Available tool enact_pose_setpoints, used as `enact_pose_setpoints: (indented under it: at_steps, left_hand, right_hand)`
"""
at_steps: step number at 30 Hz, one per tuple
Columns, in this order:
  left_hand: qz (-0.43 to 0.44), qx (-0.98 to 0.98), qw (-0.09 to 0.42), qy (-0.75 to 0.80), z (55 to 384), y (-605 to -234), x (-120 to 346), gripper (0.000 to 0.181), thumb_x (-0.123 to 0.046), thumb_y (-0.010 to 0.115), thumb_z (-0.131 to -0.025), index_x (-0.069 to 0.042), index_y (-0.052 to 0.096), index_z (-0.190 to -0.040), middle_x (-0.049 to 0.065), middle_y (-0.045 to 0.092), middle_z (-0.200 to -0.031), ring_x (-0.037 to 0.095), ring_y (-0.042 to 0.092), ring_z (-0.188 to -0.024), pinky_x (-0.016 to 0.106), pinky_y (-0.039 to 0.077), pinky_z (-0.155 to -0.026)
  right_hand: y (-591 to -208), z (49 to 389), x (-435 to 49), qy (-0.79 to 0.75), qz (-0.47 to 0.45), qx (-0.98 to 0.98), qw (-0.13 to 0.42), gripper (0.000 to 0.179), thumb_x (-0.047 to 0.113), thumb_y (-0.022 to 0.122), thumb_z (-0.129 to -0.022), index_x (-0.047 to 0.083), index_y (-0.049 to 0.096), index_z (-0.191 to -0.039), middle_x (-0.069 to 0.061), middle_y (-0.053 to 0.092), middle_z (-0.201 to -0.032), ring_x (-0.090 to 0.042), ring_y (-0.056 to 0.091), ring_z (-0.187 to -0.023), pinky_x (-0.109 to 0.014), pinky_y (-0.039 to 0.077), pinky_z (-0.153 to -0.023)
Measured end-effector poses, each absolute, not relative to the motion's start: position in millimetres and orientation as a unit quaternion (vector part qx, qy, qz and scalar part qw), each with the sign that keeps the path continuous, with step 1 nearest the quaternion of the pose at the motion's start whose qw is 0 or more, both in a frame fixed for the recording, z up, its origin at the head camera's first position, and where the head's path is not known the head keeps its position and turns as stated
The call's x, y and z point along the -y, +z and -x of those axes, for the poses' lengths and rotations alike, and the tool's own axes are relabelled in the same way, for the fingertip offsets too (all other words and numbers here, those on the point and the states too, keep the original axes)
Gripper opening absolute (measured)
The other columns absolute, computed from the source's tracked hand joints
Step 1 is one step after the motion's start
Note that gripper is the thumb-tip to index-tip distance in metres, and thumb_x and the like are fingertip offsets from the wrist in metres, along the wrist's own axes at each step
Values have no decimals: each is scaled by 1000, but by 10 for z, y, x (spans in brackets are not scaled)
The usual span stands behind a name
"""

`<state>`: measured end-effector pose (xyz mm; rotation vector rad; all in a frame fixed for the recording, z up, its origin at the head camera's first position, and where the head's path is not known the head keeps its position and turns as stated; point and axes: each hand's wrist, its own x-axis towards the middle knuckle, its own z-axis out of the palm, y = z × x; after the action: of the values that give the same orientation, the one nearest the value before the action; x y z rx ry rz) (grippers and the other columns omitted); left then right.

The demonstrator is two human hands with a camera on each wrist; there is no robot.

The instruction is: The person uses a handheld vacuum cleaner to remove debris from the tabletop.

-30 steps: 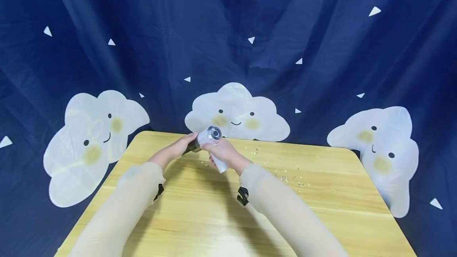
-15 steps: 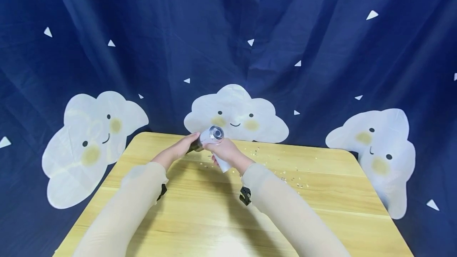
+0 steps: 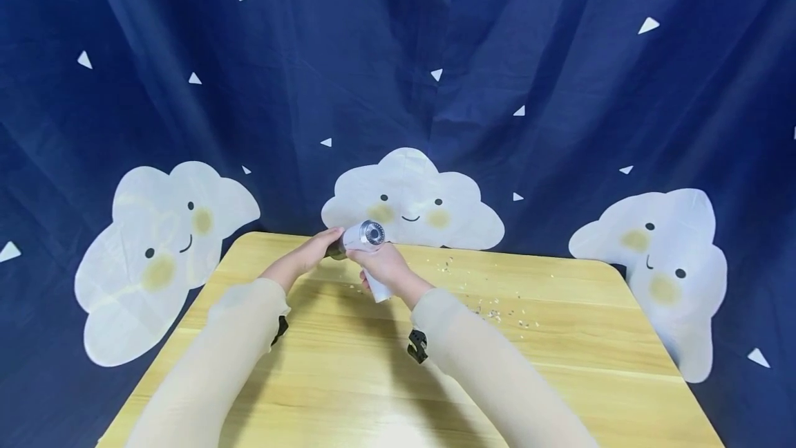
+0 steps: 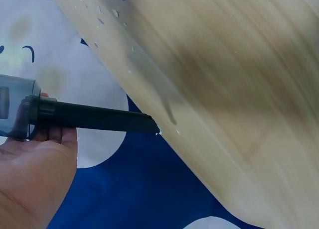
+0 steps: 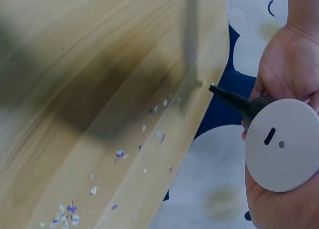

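A white handheld vacuum cleaner (image 3: 356, 236) is held over the far part of the table, its round silver vent facing back toward me. My right hand (image 3: 388, 267) grips its handle, whose round white base (image 5: 279, 159) shows large in the right wrist view. Farther forward, my left hand (image 3: 311, 253) holds the front end, thumb on top and fingers under the base of the black narrow nozzle (image 4: 99, 117). The nozzle's slanted tip overlaps the table edge in the left wrist view, with tiny white bits at it. Left fingertips are partly hidden behind the clear dust cup (image 4: 17, 102).
Small white and purple paper scraps (image 5: 119, 153) lie scattered over the far middle and right of the wooden table (image 3: 348, 379). Right behind the table's far edge hangs a dark blue curtain (image 3: 286, 75) with printed clouds.
Both hands and the vacuum cleaner shifted slightly right, then back left. The grip of each hand looks the same throughout.
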<state>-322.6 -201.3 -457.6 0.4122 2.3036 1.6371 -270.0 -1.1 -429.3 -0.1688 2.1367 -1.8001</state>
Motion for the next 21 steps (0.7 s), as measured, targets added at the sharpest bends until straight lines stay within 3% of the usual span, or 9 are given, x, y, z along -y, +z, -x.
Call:
enact_pose_setpoints:
  at_steps: [4,7,14,21]
  left_hand:
    - [-143,-806,141,557,3241,-4573,2059,53,-32,23,-111,10,44,-136,23,53,-128,24,50,-115,43,34,-110]
    - [-137,-807,140,557,3242,-4574,2076,51,-31,25,-111,9,46,-134,21,53,-127,27,49,-117,43,33,-110]
    - [-122,-814,137,551,3250,-4635,2110,46,-30,26,-111,6,50,-128,19,52,-125,29,46,-117,48,30,-109]
    - [-121,-831,131,527,3260,-4636,2127,42,-31,25,-110,-1,54,-117,15,54,-116,27,47,-110,48,35,-103]
  right_hand:
    - [-4333,2694,81,-633,50,-756,160,30,30,74,-91,3,62,-100,-23,62,-68,-18,55,-44,-30,50,-41]
    - [-4371,2695,126,-626,47,-764,148,31,30,74,-91,4,63,-101,-21,63,-68,-21,58,-46,-33,53,-45]
    - [-4460,2675,221,-613,48,-777,137,31,31,74,-90,5,63,-101,-14,63,-65,-21,60,-49,-32,54,-47]
    - [-4487,2666,259,-614,41,-777,134,31,32,73,-91,4,64,-100,-20,65,-70,-19,59,-49,-32,54,-47]
